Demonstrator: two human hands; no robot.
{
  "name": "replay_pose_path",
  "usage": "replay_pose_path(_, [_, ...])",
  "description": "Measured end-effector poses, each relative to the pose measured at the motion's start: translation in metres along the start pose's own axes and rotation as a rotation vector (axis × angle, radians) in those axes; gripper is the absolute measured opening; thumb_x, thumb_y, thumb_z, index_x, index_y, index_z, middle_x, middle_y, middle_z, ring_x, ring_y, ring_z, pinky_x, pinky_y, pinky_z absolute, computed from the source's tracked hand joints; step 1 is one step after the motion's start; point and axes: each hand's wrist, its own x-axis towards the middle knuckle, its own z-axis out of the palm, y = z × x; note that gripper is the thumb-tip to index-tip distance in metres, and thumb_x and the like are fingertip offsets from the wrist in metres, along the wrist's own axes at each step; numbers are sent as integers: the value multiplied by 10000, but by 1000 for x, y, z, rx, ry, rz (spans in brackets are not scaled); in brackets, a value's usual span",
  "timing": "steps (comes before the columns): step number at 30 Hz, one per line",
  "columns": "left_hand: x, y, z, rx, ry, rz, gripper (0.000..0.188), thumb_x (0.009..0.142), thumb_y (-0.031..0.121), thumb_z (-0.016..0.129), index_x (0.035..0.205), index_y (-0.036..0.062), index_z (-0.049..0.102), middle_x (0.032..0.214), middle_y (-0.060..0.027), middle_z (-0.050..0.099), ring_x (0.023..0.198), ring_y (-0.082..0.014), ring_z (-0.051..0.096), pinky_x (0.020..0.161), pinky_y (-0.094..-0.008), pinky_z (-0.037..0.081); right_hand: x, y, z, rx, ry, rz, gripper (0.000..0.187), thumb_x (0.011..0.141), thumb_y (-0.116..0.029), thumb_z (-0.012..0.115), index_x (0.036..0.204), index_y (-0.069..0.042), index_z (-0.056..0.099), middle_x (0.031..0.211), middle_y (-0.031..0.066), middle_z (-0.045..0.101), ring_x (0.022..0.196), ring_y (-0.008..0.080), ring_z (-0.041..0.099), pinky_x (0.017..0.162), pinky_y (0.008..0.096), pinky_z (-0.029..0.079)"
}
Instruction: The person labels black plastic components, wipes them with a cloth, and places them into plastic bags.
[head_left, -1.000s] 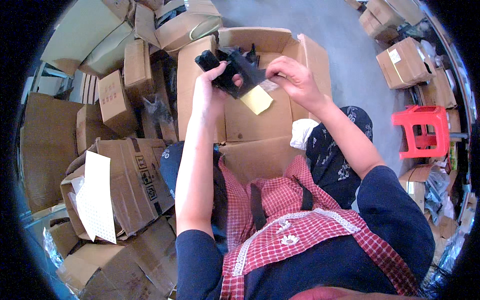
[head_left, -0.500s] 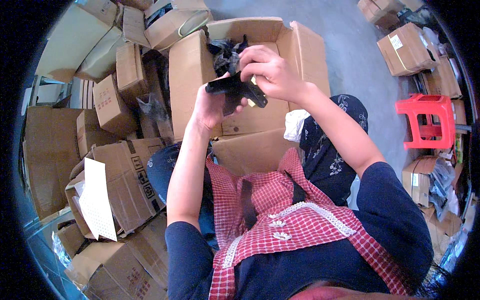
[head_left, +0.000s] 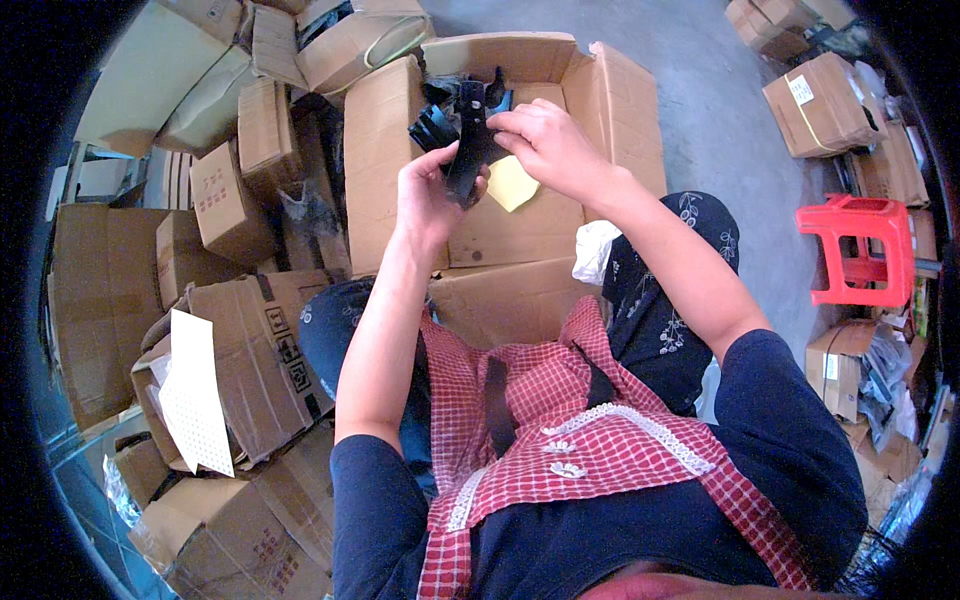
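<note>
My left hand [head_left: 430, 200] is closed around the lower end of a black strip-like piece [head_left: 471, 125], which stands nearly upright with small shiny spots near its top. The exact kind of piece I cannot make out. At its right edge, the fingers of my right hand [head_left: 550, 148] are pinched together, on or very close to the piece. Both hands are over an open cardboard box [head_left: 622, 110] between my knees. Behind the piece, dark plastic-wrapped items [head_left: 432, 128] show in the box's far left part. A yellow paper [head_left: 513, 186] lies inside, below my right hand.
Cardboard boxes [head_left: 228, 205] crowd the left side, one with a white perforated sheet [head_left: 195, 400] on it. A crumpled white wad [head_left: 594, 250] sits by my right knee. On the right stand a red plastic stool [head_left: 855, 250] and more cartons [head_left: 822, 105].
The black piece has turned from lying slanted to nearly upright in my left hand. My right hand has moved slightly right and down, and the yellow paper now shows more fully.
</note>
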Motion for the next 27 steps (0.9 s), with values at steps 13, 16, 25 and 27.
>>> replay_pose_path(13, [-17, 4, 29, 336, 18, 15, 571, 922, 574, 466, 1166, 69, 572, 1025, -93, 653, 796, -234, 624, 587, -365, 523, 10, 6, -28, 384, -429, 324, 174, 757, -82, 667, 904, -12, 725, 795, 74, 673, 692, 143, 621, 627, 278, 498])
replay_pose_path(16, [-19, 3, 30, 350, -23, -37, 585, 917, 586, 466, 1165, 67, 570, 1020, -97, 651, 794, -244, 632, 595, -378, 530, 11, 8, -24, 355, -399, 287, 183, 757, -106, 671, 913, -30, 729, 785, 85, 661, 708, 163, 621, 652, 297, 496])
replay_pose_path(25, [-16, -18, 21, 508, -32, 58, 321, 747, -2, 582, 1065, 4, 537, 924, -117, 626, 737, -219, 640, 607, -325, 538, 6, 6, 8, 32, -86, 38, 277, 739, -185, 726, 943, -52, 595, 907, 90, 618, 914, 256, 587, 806, 362, 477])
replay_pose_path(27, [-13, -14, 20, 515, -81, 23, 327, 744, -1, 574, 1069, 6, 535, 914, -117, 623, 723, -211, 633, 596, -316, 531, 4, 16, 11, 108, -93, 134, 504, 748, -216, 751, 1168, -70, 514, 1126, 141, 574, 954, 263, 599, 839, 372, 492])
